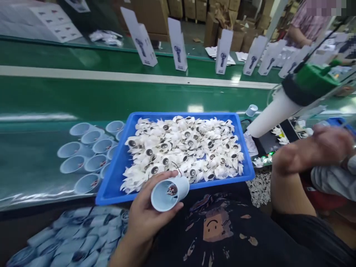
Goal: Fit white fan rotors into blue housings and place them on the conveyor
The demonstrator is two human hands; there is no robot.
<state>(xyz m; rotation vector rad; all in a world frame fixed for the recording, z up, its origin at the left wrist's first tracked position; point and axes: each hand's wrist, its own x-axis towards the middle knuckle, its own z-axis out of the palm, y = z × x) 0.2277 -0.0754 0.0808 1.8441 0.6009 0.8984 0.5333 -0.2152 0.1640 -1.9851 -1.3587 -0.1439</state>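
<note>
My left hand [144, 217] is closed round a pale blue cylindrical housing [169, 193], held on its side with the open end towards me; a small motor with thin wires sits inside. It hovers at the near edge of a blue tray [111, 185] heaped with white fan blades [183, 148]. My right arm is bent at the right, and my right hand [332, 142] is raised and smeared by motion, just below a hanging white tool with a green cap [280, 107]. Its fingers cannot be made out.
Several pale blue housings [83, 155] stand left of the tray, more lie in a bag [69, 237] near me. White product boxes [178, 44] stand along the green conveyor [83, 96]. A striped grey sleeve [333, 181] is at the right; another person [303, 26] stands far right.
</note>
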